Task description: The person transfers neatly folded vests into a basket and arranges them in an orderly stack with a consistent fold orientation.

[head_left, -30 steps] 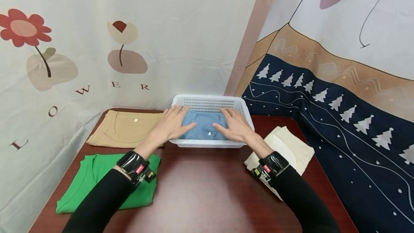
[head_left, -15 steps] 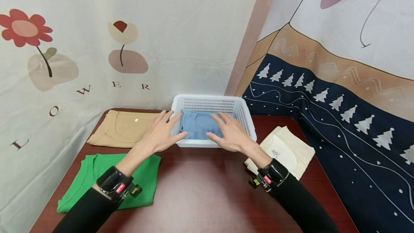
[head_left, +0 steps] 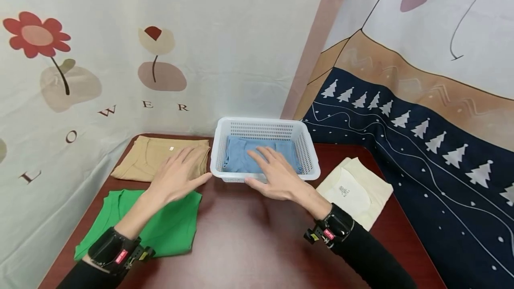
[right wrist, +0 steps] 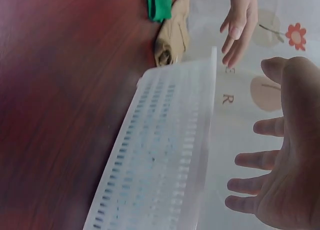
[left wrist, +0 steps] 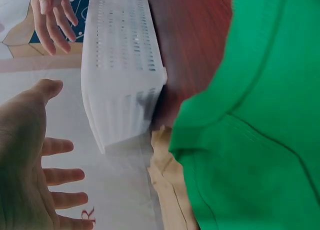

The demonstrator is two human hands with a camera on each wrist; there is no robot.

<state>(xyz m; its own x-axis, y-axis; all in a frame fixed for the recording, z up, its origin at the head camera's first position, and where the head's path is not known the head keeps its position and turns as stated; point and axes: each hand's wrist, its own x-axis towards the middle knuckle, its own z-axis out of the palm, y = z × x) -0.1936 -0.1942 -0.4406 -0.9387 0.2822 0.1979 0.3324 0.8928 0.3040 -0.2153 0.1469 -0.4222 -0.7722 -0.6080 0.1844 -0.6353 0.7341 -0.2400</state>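
Note:
A white perforated plastic basket [head_left: 261, 125] stands at the back of the table, with a folded blue shirt [head_left: 236, 157] lying in it. My right hand [head_left: 277, 177], fingers spread and holding nothing, hovers over the basket's front rim; in the right wrist view it is clear of the basket wall. To the left, my left hand [head_left: 174, 177] hangs with straight fingers above the folded tan shirt [head_left: 140, 157] and the folded green shirt [head_left: 172, 231]. In the left wrist view, that hand holds nothing and is apart from the basket [left wrist: 120, 80]. Part of the tan shirt is hidden behind the left hand.
A folded cream shirt [head_left: 375, 191] with a printed white patch lies on the right, partly behind the right forearm. The dark red table [head_left: 241, 244] meets a pale flower-print curtain [head_left: 233, 48] at the back and a navy tree-print cloth [head_left: 361, 115] at the right.
My left hand has moved off the basket, left and toward me, over the tan and green shirts. My right hand has drawn slightly back and left. The blue shirt is now more exposed.

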